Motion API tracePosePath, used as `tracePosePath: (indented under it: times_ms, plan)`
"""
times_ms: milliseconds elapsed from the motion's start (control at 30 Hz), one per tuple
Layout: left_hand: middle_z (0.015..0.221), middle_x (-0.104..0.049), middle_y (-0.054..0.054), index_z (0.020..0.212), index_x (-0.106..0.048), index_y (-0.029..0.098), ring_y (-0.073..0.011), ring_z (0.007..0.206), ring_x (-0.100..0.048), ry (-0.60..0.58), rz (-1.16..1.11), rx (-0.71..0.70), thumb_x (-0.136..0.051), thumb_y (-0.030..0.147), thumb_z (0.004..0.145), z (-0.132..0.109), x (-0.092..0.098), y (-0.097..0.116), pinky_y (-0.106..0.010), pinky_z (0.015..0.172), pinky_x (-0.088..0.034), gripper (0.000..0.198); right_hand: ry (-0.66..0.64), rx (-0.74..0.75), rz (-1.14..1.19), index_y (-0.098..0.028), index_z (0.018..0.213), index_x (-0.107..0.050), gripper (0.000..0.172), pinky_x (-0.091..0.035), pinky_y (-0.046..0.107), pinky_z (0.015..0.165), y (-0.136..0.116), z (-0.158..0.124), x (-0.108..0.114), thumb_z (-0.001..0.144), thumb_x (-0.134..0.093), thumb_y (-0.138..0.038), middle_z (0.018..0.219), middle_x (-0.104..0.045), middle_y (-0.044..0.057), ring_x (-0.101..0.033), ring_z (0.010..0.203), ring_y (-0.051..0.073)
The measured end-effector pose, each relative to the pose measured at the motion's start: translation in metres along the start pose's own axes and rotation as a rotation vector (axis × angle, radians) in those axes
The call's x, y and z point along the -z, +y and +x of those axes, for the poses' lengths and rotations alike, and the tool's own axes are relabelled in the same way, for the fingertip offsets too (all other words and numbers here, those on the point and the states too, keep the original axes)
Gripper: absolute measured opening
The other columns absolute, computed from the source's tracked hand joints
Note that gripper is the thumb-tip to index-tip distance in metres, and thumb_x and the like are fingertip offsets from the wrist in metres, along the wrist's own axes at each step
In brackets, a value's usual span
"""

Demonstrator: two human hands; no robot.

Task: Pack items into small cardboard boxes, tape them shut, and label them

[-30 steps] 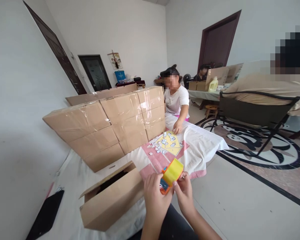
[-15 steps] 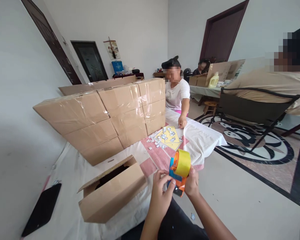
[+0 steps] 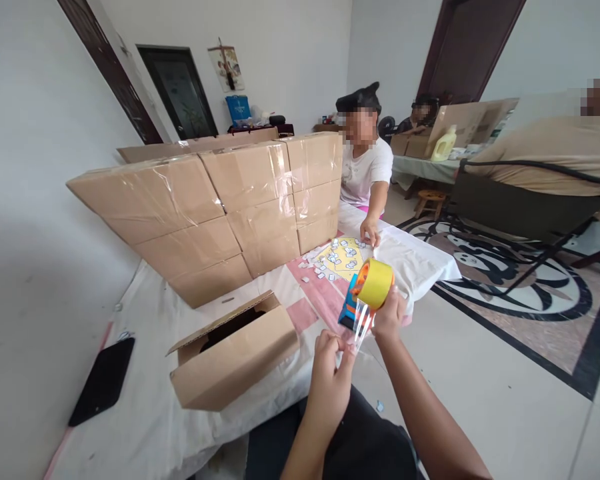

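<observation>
My right hand (image 3: 389, 315) is closed round a tape dispenser (image 3: 349, 308) with blue and orange parts and a yellow roll of tape (image 3: 377, 283) on it. A clear strip of tape (image 3: 363, 327) stretches down from the roll. Its free end is pinched between the thumb and fingers of my left hand (image 3: 334, 357). To the left of my hands, a cardboard box (image 3: 240, 363) rests on the cloth-covered table (image 3: 145, 427). One flap of the box is raised, and the inside is dark.
Stacked, taped cartons (image 3: 180, 213) form a wall behind the box. Small white pieces lie on and around a yellow sheet (image 3: 339, 265), where another person's hand (image 3: 371, 232) reaches. A black flat object (image 3: 104, 380) lies at left. A chair (image 3: 535, 207) stands at right.
My left hand has drawn down and away from the dispenser, pulling out a strip of clear tape. The dispenser sits higher in view, and the whole view has shifted slightly.
</observation>
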State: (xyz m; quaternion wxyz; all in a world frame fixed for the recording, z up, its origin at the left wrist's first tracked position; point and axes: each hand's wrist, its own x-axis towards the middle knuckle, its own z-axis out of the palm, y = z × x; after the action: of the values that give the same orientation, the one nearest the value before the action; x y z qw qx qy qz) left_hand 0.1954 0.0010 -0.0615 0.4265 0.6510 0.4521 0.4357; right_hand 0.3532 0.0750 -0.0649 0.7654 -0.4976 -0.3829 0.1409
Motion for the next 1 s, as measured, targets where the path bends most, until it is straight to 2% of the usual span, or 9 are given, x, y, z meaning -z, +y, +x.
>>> tracePosePath:
  times_ms: [133,267,367,467,567,700,800,900,1000]
  plan:
    - [0.092,-0.052,-0.004,0.076,-0.043,0.023,-0.0195,0.093,-0.054,0.0,0.104,-0.052,-0.043,0.034,0.099,-0.002,0.017,0.005,-0.034,0.086,-0.045,0.025,0.084,-0.001,0.082,-0.023,0.069,-0.057,0.049,-0.044,0.03,0.049,-0.001,0.006,-0.01,0.101,-0.042,-0.057,0.06,-0.057,0.001,-0.052,0.053,0.017]
    - [0.089,-0.054,-0.003,0.076,-0.045,0.023,-0.0183,0.09,-0.054,-0.025,0.132,-0.045,-0.044,0.035,0.098,-0.003,0.028,0.0,-0.032,0.084,-0.045,0.026,0.054,-0.091,0.152,-0.022,0.076,-0.059,0.045,-0.05,0.03,0.054,0.004,0.008,-0.01,0.1,-0.042,-0.056,0.067,-0.06,0.002,-0.059,0.061,0.019]
    - [0.079,-0.059,-0.001,0.077,-0.05,0.023,-0.0161,0.078,-0.057,-0.071,0.04,0.062,-0.048,0.041,0.097,-0.002,0.026,-0.007,-0.028,0.071,-0.045,0.027,0.107,-0.137,0.243,-0.022,0.083,-0.062,0.038,-0.054,0.031,0.059,0.008,0.008,-0.012,0.097,-0.047,-0.054,0.072,-0.062,0.002,-0.063,0.067,0.019]
    - [0.062,-0.055,0.003,0.071,-0.048,0.023,-0.0136,0.06,-0.054,-0.026,-0.044,0.176,-0.059,0.051,0.09,0.0,0.018,-0.013,-0.024,0.054,-0.039,0.036,0.216,-0.128,0.335,-0.021,0.088,-0.066,0.034,-0.055,0.031,0.063,0.006,0.006,-0.018,0.091,-0.055,-0.053,0.077,-0.065,0.002,-0.065,0.072,0.02]
    - [0.053,-0.049,0.005,0.065,-0.044,0.023,-0.0105,0.05,-0.048,0.059,-0.084,0.175,-0.064,0.051,0.087,0.002,0.014,-0.017,-0.023,0.05,-0.036,0.041,0.272,-0.149,0.367,-0.02,0.084,-0.068,0.034,-0.055,0.031,0.062,0.001,0.004,-0.027,0.086,-0.06,-0.053,0.073,-0.066,0.001,-0.065,0.07,0.02]
    - [0.048,-0.048,0.006,0.064,-0.046,0.022,-0.0101,0.047,-0.047,0.096,-0.137,0.195,-0.066,0.048,0.086,0.006,0.019,-0.02,-0.022,0.05,-0.036,0.039,0.304,-0.188,0.37,-0.019,0.087,-0.069,0.036,-0.056,0.031,0.062,-0.007,0.004,-0.042,0.083,-0.062,-0.054,0.075,-0.068,0.001,-0.067,0.07,0.019]
    - [0.046,-0.045,0.008,0.065,-0.049,0.022,-0.0099,0.046,-0.046,0.149,-0.171,0.222,-0.068,0.049,0.084,0.011,0.023,-0.023,-0.022,0.049,-0.036,0.038,0.277,-0.181,0.379,-0.02,0.08,-0.067,0.035,-0.054,0.028,0.058,-0.012,0.009,-0.054,0.082,-0.062,-0.054,0.069,-0.064,-0.001,-0.063,0.065,0.017]
    - [0.045,-0.041,0.009,0.067,-0.055,0.022,-0.01,0.045,-0.045,0.222,-0.199,0.231,-0.072,0.05,0.08,0.015,0.024,-0.027,-0.023,0.049,-0.039,0.036,0.226,-0.157,0.341,-0.021,0.065,-0.058,0.038,-0.049,0.026,0.05,-0.016,0.014,-0.064,0.085,-0.062,-0.053,0.058,-0.053,-0.005,-0.055,0.054,0.013]
    - [0.046,-0.037,0.01,0.071,-0.06,0.021,-0.0094,0.044,-0.043,0.275,-0.204,0.244,-0.074,0.049,0.078,0.017,0.026,-0.031,-0.022,0.048,-0.04,0.032,0.158,-0.144,0.318,-0.023,0.059,-0.05,0.042,-0.045,0.026,0.047,-0.02,0.016,-0.071,0.087,-0.066,-0.05,0.054,-0.046,-0.006,-0.047,0.05,0.012]
